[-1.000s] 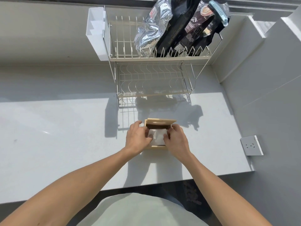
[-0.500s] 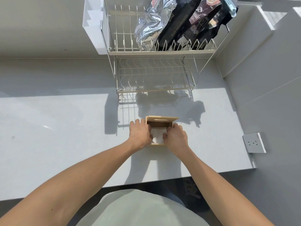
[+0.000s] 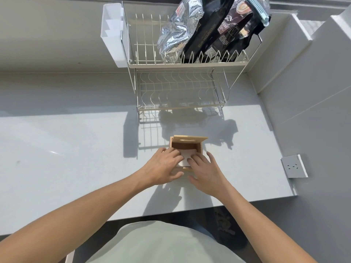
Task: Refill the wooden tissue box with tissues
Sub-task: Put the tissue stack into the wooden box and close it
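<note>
A small wooden tissue box stands on the white counter, its slotted lid tipped up at the far side. A white stack of tissues lies inside the open box. My left hand rests on the box's left side with its fingers spread flat on the tissues. My right hand covers the near right corner, fingers pressing down on the same stack. The near half of the box is hidden under both hands.
A two-tier wire dish rack stands behind the box, with foil and black bags on its top tier and a white cutlery holder on its left. A wall socket is at the right. The counter edge runs close to my body.
Both hands have flattened out and slid slightly toward me over the tissues; fingers that were curled at the box's sides now lie spread on top.
</note>
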